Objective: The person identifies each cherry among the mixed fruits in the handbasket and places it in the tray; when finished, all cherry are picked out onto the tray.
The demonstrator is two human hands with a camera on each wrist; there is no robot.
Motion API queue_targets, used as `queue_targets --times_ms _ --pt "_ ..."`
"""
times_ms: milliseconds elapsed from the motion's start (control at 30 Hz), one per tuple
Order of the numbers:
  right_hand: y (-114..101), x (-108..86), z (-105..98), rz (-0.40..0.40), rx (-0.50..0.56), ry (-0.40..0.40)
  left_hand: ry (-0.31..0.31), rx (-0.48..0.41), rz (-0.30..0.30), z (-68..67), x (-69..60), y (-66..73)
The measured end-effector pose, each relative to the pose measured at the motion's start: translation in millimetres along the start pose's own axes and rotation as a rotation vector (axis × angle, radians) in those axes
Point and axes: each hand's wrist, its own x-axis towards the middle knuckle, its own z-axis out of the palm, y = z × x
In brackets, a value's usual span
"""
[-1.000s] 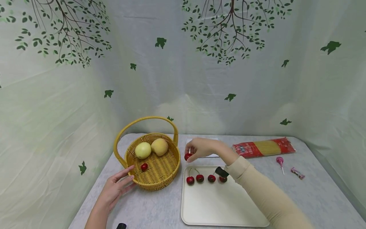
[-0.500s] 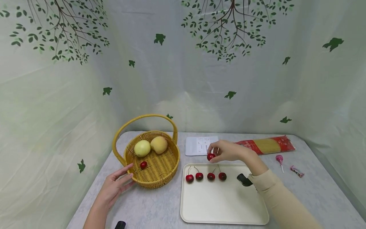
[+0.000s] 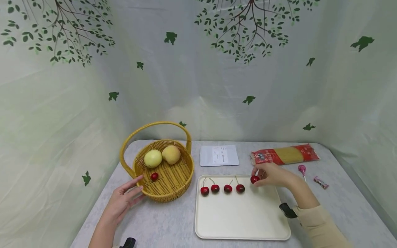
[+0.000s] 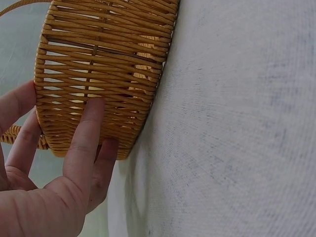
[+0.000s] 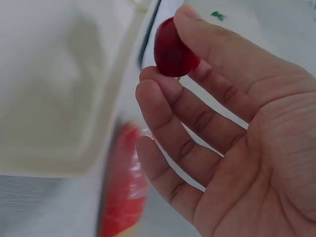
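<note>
Over the far right part of the cream tray [image 3: 242, 220], my right hand [image 3: 271, 175] pinches a dark red cherry [image 5: 173, 49] between thumb and fingertips. Left of it, several stemmed cherries [image 3: 227, 188] lie in a row along the tray's far side. My left hand [image 3: 122, 199] touches the near left side of the yellow wicker basket [image 3: 169, 198]; in the left wrist view its extended fingers [image 4: 86, 138] rest against the weave. Inside the basket are a pale green round fruit [image 3: 153, 158], a yellow peach-like fruit [image 3: 171, 155] and one cherry [image 3: 154, 176].
Behind the tray lies a grey-white packet [image 3: 219, 155] with a label. A red-and-yellow pasta bag [image 3: 285, 155] lies at the back right. A pink lollipop [image 3: 302, 168] and a small wrapped candy [image 3: 321, 182] are to the right. The basket's tall handle [image 3: 155, 123] arches upward.
My right hand has carried the cherry rightward from beside the basket to above the tray's far right, uncovering the grey-white packet. My left hand stays at the basket.
</note>
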Motion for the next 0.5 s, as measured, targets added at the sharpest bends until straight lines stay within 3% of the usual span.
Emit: queue_targets --times_ms 233,500 --pt "13 0.8 12 0.026 0.037 -0.009 -0.012 0.011 -0.017 -0.9 -1.5 0.5" --pt "17 4.0 27 -0.009 0.045 -0.046 -0.011 0.009 -0.002 0.6 0.7 1.5"
